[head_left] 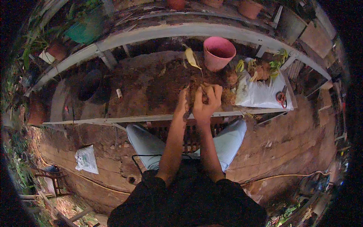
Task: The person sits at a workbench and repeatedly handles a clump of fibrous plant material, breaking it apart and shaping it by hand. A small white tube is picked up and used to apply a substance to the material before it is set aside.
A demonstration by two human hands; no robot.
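Both hands working a root clump on the soil-covered bench.

The left hand (183,104) and right hand (206,101) are gripping the fibrous root clump (199,86), fingers curled and pressed around it. A pink pot (218,53) is standing just beyond the fingertips; red-handled scissors (281,98) are lying on a white bag (261,94) well right.

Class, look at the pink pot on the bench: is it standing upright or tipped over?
Upright. The pink pot stands on its base, its open round mouth facing up; whether it holds soil cannot be told.
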